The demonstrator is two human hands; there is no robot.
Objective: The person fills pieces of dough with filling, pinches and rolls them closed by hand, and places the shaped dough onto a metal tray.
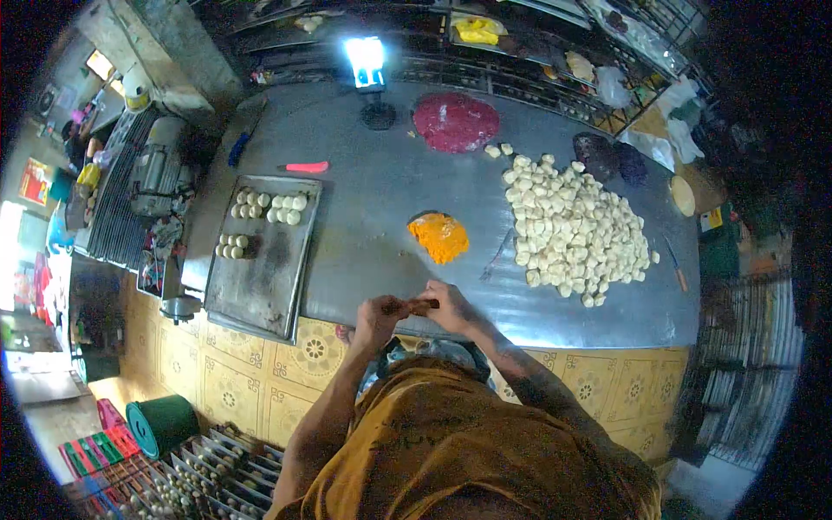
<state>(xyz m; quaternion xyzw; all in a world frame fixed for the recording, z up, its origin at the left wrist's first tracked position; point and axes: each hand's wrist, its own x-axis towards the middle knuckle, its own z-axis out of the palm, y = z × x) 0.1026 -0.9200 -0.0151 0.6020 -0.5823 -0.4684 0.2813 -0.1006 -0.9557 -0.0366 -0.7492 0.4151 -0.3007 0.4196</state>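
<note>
My left hand (377,319) and my right hand (445,308) meet at the near edge of the metal table (355,260). Fingers of both are closed around something small and brownish between them, too shadowed to make out. Just beyond lies a mound of crumbly orange filling (440,237). To the right is a big heap of pale dough pieces (572,230). On the left, a metal baking tray (269,299) bears small groups of round dough balls (287,208) toward its far end.
A pink-handled knife (308,166) lies beyond the tray. Farther back are a lit lamp (378,114) and a reddish-pink mound (455,121). Dark mounds (598,156) sit at the far right, near a bowl (682,196). A green bin (162,425) stands on the floor.
</note>
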